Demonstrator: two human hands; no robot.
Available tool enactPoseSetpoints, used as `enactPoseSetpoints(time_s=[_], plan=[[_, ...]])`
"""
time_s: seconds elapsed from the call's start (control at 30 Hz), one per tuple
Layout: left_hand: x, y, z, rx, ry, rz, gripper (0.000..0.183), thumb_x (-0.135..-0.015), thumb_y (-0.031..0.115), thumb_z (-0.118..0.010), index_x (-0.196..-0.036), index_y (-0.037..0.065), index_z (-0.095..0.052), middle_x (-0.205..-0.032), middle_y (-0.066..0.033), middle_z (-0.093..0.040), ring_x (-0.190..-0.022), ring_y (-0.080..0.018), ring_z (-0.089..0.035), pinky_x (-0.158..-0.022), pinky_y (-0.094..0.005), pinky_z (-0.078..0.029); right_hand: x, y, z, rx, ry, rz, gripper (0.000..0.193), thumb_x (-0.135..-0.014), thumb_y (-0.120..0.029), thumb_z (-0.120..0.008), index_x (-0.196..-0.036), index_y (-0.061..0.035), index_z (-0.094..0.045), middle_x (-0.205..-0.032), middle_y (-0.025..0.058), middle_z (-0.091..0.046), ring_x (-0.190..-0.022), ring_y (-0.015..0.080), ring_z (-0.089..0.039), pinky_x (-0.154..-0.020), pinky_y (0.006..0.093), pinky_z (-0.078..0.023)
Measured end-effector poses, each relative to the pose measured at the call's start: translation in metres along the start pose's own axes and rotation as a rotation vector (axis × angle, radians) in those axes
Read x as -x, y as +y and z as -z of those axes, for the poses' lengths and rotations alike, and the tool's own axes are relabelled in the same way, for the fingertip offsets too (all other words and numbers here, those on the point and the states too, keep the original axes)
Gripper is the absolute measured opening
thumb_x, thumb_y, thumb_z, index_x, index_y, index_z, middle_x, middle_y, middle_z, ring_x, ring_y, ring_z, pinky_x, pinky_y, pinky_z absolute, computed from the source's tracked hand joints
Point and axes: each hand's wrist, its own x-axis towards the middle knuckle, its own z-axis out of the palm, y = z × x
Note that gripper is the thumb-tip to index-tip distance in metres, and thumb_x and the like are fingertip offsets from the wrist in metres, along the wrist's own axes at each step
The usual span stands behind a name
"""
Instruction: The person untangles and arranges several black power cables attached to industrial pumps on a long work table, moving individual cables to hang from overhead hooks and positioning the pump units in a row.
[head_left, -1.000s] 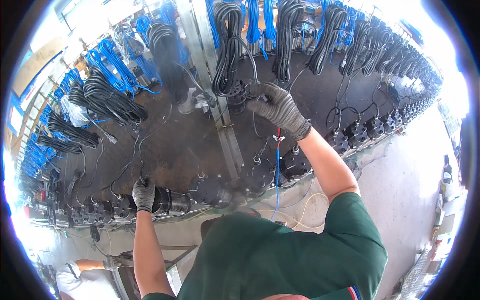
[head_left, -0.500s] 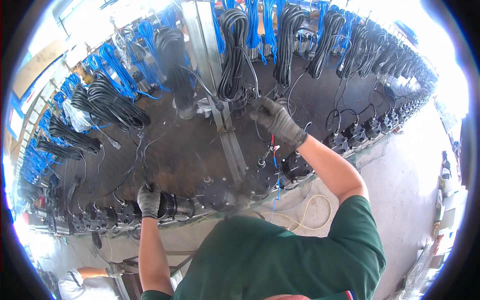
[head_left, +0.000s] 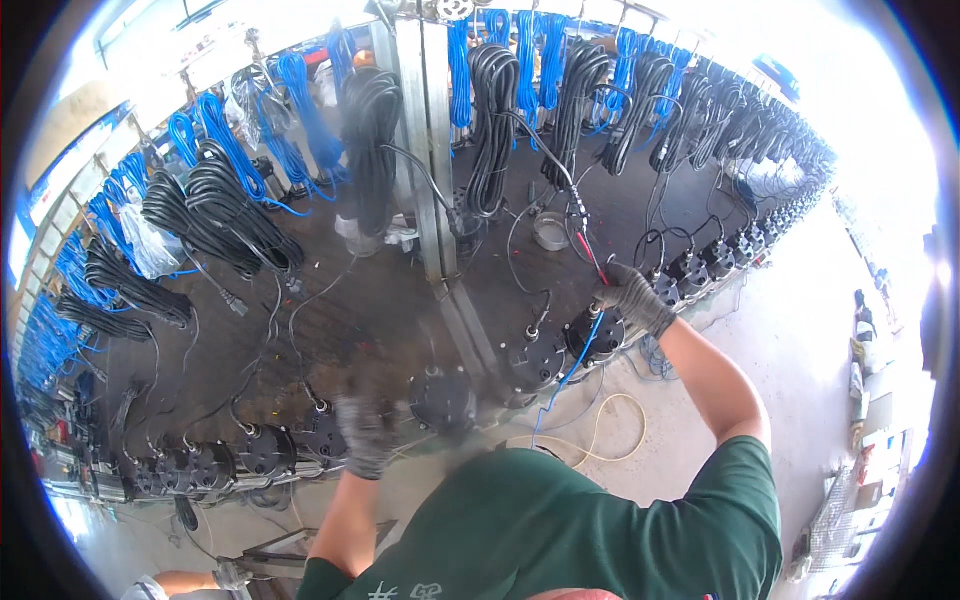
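My right hand (head_left: 640, 300), in a grey knit glove, is closed with its fingertips on a thin red lead (head_left: 590, 255). That lead runs up to the end of a black cable (head_left: 573, 190) hanging from a coil. Just below my fingers is a round black motor end (head_left: 597, 338). A blue lead (head_left: 568, 378) crosses it and drops over the bench edge. My left hand (head_left: 365, 435), also gloved, is smeared by motion, so its fingers cannot be made out. It is beside another black motor end (head_left: 322, 432) with a cable rising from its top.
Black cable coils (head_left: 492, 130) and blue coils (head_left: 527, 65) hang along a rail behind the dark bench (head_left: 330, 330). A metal post (head_left: 428, 150) stands mid-bench. A small round tin (head_left: 550, 232) sits behind. Yellow hose (head_left: 640, 420) lies on the floor. A co-worker's gloved hand (head_left: 232, 573) shows lower left.
My right hand has come down and right from the hanging cable to the motor end, drawing the red lead taut. My left hand has moved right along the motors. The view has shifted slightly.
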Motion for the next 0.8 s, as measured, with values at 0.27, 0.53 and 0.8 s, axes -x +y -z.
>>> enactPoseSetpoints(time_s=[0.27, 0.53, 0.8], plan=[[-0.033, 0.078, -0.078, -0.281, -0.595, 0.166, 0.073, -0.071, 0.039, -0.084, -0.136, 0.012, -0.064, -0.131, -0.0290, -0.057, -0.119, -0.0457, -0.058, -0.097, -0.0533, -0.052, -0.005, 0.057, -0.023, -0.266, 0.220, 0.267, 0.023, -0.095, -0.007, -0.076, -0.114, -0.0081, -0.063, -0.094, -0.0016, -0.066, -0.077, 0.0085, -0.061, -0.067, 0.0269, -0.051], [-0.041, 0.085, -0.088, -0.360, -0.454, 0.262, 0.071, -0.074, 0.036, -0.085, -0.138, 0.015, -0.064, -0.129, -0.0261, -0.061, -0.112, -0.0419, -0.065, -0.095, -0.0507, -0.056, -0.008, 0.082, -0.030, -0.476, 0.155, 0.424, 0.025, -0.097, -0.006, -0.076, -0.118, -0.0074, -0.061, -0.092, -0.0005, -0.068, -0.076, 0.0096, -0.064, -0.067, 0.0276, -0.055], [-0.040, 0.095, -0.109, -0.694, -0.288, 0.723, 0.073, -0.076, 0.044, -0.089, -0.141, 0.020, -0.066, -0.132, -0.0229, -0.062, -0.113, -0.0413, -0.066, -0.095, -0.0505, -0.056, -0.009, 0.098, -0.024, -0.270, 0.016, 0.555, 0.061, -0.089, -0.002, -0.081, -0.143, -0.0091, -0.053, -0.104, 0.0007, -0.069, -0.087, 0.0108, -0.065, -0.081, 0.0283, -0.056]])
